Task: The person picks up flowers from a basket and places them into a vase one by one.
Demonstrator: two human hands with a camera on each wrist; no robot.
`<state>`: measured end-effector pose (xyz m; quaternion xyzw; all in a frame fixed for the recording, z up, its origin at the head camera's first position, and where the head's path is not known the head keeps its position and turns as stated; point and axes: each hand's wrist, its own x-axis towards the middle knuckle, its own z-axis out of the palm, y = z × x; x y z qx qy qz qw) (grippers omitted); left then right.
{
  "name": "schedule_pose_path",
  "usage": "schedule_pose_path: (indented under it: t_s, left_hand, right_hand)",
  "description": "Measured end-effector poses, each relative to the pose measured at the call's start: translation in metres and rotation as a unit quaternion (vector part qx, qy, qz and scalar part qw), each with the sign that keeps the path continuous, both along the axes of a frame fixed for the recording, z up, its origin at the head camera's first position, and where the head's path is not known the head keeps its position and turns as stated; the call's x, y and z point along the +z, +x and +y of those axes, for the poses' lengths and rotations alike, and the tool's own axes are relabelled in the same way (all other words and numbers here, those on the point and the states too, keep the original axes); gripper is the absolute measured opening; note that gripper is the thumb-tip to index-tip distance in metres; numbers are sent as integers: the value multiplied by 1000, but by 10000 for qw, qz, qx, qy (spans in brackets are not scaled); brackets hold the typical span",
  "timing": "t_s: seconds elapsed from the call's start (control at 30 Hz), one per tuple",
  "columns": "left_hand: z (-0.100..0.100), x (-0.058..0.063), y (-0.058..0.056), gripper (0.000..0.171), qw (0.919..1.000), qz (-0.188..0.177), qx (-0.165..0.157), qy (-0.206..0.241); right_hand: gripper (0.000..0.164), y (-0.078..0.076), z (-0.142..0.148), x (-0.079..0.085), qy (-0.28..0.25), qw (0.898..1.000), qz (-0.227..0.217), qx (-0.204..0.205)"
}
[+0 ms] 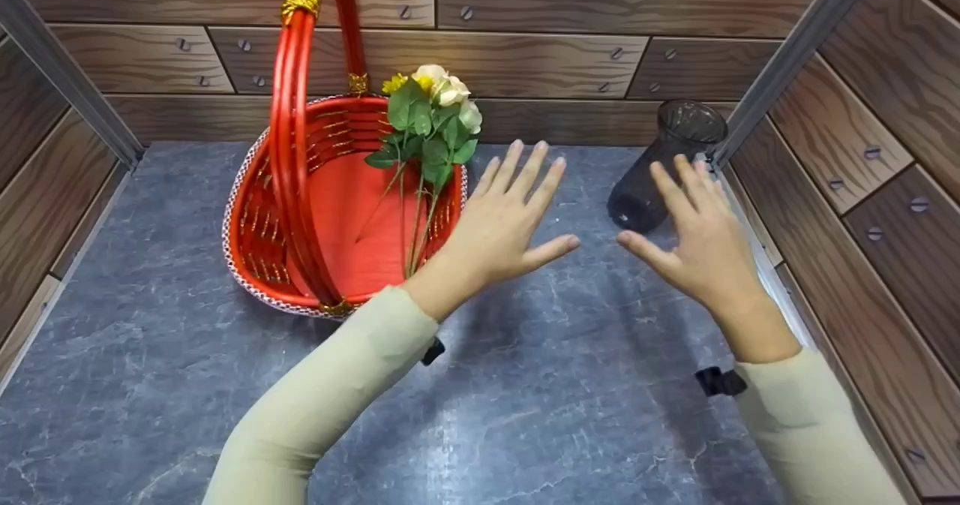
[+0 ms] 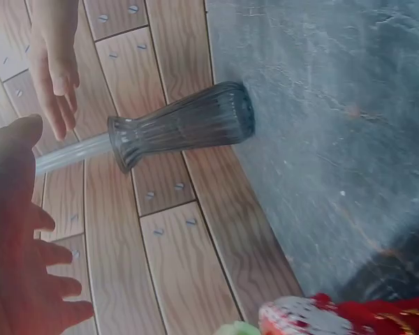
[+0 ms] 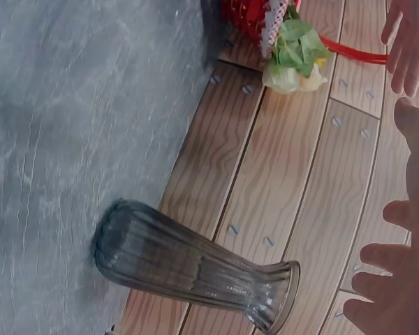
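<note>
My left hand [image 1: 499,227] hovers with spread fingers just right of a red woven basket [image 1: 337,212], holding nothing. Inside the basket leans a bunch of artificial flowers [image 1: 435,122], cream and yellow blooms on long green stems. My right hand [image 1: 701,242] is raised, fingers extended, in front of a dark ribbed glass vase [image 1: 645,178]. The vase stands upright at the back right, its mouth empty. In the right wrist view, a gap separates the hand [image 3: 398,265] from the vase [image 3: 188,258]. The left wrist view also shows both hands apart from the vase [image 2: 185,125].
Wood-patterned panels [image 1: 525,62] rise behind and on both sides of the grey marbled table [image 1: 525,415]. Metal posts [image 1: 795,55] stand at the corners. The basket's tall red handle [image 1: 292,115], tied with gold, arches over it.
</note>
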<state>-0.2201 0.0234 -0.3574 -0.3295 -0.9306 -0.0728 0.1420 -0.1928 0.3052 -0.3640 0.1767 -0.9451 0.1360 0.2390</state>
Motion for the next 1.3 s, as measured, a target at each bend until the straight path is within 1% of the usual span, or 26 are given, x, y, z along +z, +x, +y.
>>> schedule_pose_path:
  t_s: [0.17, 0.37, 0.53, 0.77, 0.87, 1.07, 1.3]
  left_hand:
    - [16, 7, -9, 95, 9999, 77, -45, -138]
    - [36, 10, -19, 96, 9991, -5, -160, -384]
    - [51, 11, -30, 95, 9980, -3, -161, -615]
    - [66, 16, -42, 95, 9950, -226, -151, -960]
    - [75, 16, -45, 95, 9935, -263, -138, -1096]
    - [93, 14, -52, 95, 9905, -270, -109, -1341]
    - [117, 15, -66, 96, 9882, -355, -44, -1487]
  right_hand:
    - [91, -8, 7, 6, 38, 10000, -35, -61]
    - [93, -16, 20, 12, 58, 9990, -364, -252]
    - [93, -24, 30, 18, 0, 9974, -579, -418]
    - [92, -34, 43, 22, -23, 9950, -796, -597]
    - [94, -38, 49, 24, 33, 9934, -902, -702]
    - [96, -47, 59, 27, 304, 9904, -1048, -844]
    - [99, -58, 71, 30, 358, 9843, -1386, -1033]
